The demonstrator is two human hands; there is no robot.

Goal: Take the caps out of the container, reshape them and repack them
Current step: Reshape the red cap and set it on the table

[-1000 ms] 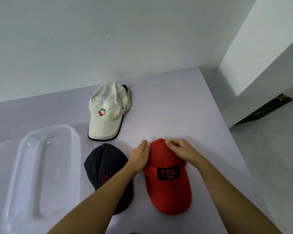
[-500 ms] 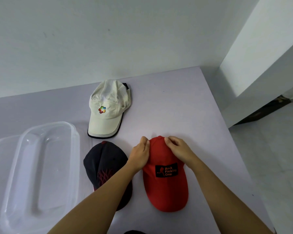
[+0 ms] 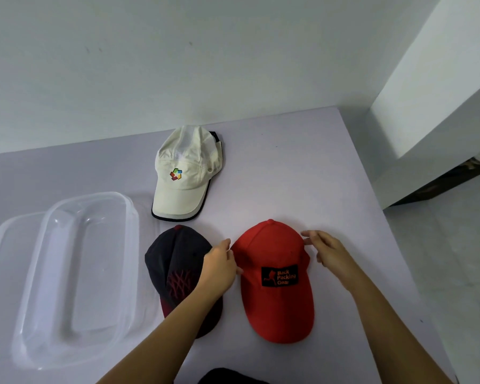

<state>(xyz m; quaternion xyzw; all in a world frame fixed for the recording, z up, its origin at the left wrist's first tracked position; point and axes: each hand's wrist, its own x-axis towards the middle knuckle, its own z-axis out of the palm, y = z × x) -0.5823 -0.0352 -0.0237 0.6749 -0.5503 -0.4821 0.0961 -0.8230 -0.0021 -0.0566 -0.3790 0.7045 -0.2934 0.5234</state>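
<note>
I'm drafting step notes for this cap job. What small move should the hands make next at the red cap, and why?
Likely grip the red cap by its crown sides and lift it toward the clear container. The left hand and right hand flank the crown with loose fingers, the crown looks rounded, and no cap lies in the container.

Bright even light, soft faint shadows, wide-angle bending at edges

Bare indoor room, kind unclear: plain white wall [image 3: 178,65] behind a pale lilac table [image 3: 288,162] set against it, white pillar [image 3: 441,79] at right, light smooth floor [image 3: 455,273] beyond the table's right edge.
</note>
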